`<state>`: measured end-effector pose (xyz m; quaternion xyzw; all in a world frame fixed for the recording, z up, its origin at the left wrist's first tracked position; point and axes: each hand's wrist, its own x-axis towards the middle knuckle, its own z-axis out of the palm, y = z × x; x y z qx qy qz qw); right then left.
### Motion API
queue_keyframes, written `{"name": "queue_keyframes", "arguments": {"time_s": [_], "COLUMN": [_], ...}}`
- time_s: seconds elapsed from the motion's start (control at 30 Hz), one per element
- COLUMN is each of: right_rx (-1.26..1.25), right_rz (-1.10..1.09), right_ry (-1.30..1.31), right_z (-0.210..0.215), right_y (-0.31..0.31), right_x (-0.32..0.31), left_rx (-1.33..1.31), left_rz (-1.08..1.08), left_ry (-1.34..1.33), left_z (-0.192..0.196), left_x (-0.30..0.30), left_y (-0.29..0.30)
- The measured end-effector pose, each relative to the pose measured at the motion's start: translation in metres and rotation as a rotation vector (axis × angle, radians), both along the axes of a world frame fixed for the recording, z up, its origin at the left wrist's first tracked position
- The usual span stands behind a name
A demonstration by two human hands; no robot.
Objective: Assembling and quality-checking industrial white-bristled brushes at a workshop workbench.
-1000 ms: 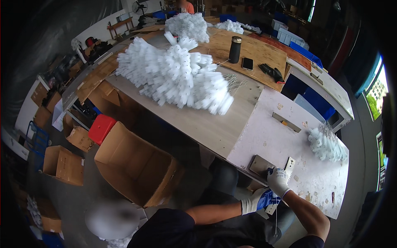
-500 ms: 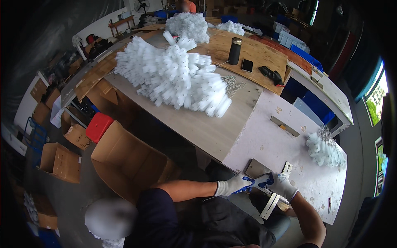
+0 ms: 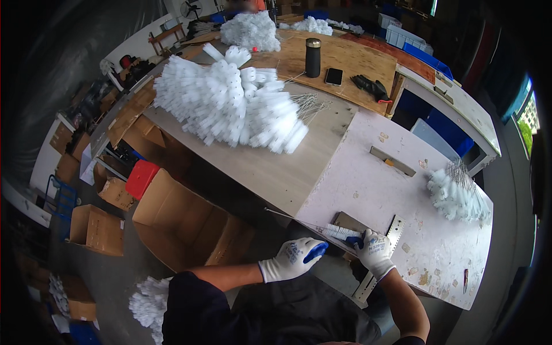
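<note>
My right hand (image 3: 375,253), in a white glove with blue-coated fingers, is closed around one end of a slim white wire-stemmed brush (image 3: 342,232). Its thin stem points left past the table edge. Beside the brush lies a grey metal block (image 3: 355,222). A perforated metal strip (image 3: 394,233) runs under or behind my right hand; which of the two is hidden. My left hand (image 3: 294,260), gloved alike, hovers over my lap, apart from the brush. Its fingers reach forward, slightly curled, and nothing shows in them.
A big heap of white brushes (image 3: 224,103) covers the table's middle; a smaller bunch (image 3: 457,192) lies right. Farther back are a black flask (image 3: 313,57), a phone (image 3: 334,76) and a black glove (image 3: 370,87). An open carton (image 3: 178,218) stands on the floor left.
My left hand has come away from the right and moved left, toward my lap. The brush with its wire stem now shows in my right hand. The view has shifted slightly.
</note>
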<state>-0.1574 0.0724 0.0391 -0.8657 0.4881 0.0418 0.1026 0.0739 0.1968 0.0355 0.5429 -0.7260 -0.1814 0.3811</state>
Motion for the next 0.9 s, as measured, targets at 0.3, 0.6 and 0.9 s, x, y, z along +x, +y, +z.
{"name": "queue_keyframes", "arguments": {"time_s": [0.3,0.6,0.9], "right_rx": [-0.063,-0.081,-0.111], "right_rz": [-0.079,-0.055,0.083], "right_ry": [-0.055,-0.046,-0.188], "right_z": [-0.022,-0.01,-0.022], "right_y": [0.006,0.005,0.004], "right_x": [-0.004,-0.005,-0.008], "left_rx": [0.41,0.442,0.504], "left_rz": [0.555,0.664,0.391], "left_ry": [1.289,1.512,0.83], "left_z": [-0.03,-0.021,-0.067], "left_x": [-0.06,-0.088,-0.131], "left_y": [-0.066,-0.164,-0.231]}}
